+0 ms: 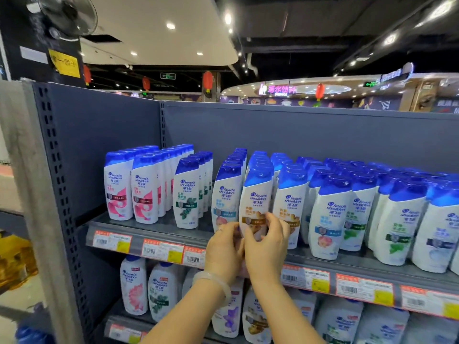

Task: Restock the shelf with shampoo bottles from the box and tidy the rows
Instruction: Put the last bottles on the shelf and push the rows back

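Note:
Rows of white shampoo bottles with blue caps stand on the top shelf (159,230). Both hands hold the base of the front bottle with the gold-brown label (255,194), which stands at the shelf's front edge and leans a little left. My left hand (223,252), with a pale bangle on the wrist, grips its left side. On the bottle's right side is my right hand (267,247), fingers curled over the label. A bottle with a peach-and-blue label (226,194) touches it on the left, another gold-label bottle (289,202) on the right. The box is not in view.
Pink-label bottles (119,192) and a green-label row (186,194) stand further left with gaps between the rows. More bottles (330,214) fill the shelf to the right. Price tags (161,249) line the shelf edge. A lower shelf holds larger bottles (134,284).

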Available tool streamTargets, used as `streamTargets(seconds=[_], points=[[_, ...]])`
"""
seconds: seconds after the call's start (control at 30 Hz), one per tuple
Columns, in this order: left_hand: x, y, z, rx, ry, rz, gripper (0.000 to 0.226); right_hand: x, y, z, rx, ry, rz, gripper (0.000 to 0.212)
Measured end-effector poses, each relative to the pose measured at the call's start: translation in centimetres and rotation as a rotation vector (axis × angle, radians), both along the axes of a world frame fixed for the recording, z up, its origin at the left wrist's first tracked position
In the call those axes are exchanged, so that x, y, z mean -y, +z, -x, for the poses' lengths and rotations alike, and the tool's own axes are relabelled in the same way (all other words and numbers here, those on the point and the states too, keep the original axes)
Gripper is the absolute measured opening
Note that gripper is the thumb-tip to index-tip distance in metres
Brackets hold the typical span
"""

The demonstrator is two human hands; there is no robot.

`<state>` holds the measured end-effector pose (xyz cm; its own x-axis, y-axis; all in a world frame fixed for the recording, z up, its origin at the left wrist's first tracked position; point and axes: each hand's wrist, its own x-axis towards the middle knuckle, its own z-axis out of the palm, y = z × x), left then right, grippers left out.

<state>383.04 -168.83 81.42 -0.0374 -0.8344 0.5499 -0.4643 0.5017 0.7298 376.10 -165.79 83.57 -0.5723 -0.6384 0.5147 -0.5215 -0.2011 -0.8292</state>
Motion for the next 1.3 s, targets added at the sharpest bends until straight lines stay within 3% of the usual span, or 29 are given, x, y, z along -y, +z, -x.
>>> streamTargets(seconds=[0.1,0.33,0.67,0.93,1.1,1.2,1.3], points=[[0.2,-0.2,0.0,0.028,-0.006,0.006,0.023,-1.1,-1.5,1.5,-0.096,0.047,-0.001,0.03],[0.4,0.3,0.1,0.016,-0.021,-0.001,0.017,-1.2,-2.8,3.3,-0.381,-0.002,-0.144,0.033],[0.3,0.4,0.1,0.026,0.0,-0.018,0.018,-1.1,-3.8,3.3,-0.48,-0.079,-0.109,0.033],[0.3,0.6,0.2,0.074,-0.009,-0.029,0.019,-1.3,-3.6,3.9,-0.484,0.028,-0.19,0.035],[-0.8,-0.5,0.4,0.061,0.055,0.321,0.031,-2.6,-3.7,4.8,-0.404,0.095,-0.038,0.029],[-2.3,-1.5,1.7,0.109,-0.084,0.432,0.033,-4.0,-4.3,6.0,-0.484,-0.052,0.096,0.029],[-4.2,-2.9,3.9,0.184,-0.267,0.441,0.032,-6.4,-5.5,8.1,-0.579,-0.203,0.089,0.029]])
